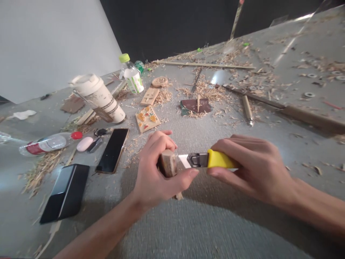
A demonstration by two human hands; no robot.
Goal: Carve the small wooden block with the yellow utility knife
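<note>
My left hand [159, 172] is closed around a short piece of wood [169, 163] with brown bark on its side and a pale cut top. In my right hand [250, 165] is a utility knife [221, 159] with a yellow handle and a dark metal blade guide. Its bright blade points left and lies right beside the wood; I cannot tell whether it touches. My left thumb reaches under the blade, towards the knife. A small wood chip [179, 196] is visible just below my left hand.
A phone [112, 150], a black folded device [66, 193], a lying bottle [51, 143] and a tilted cup [99, 97] are on the left. Ahead are a painted wooden tile [147, 118], a maroon piece [195, 105] and shavings. A wooden-handled tool [247, 108] lies at right.
</note>
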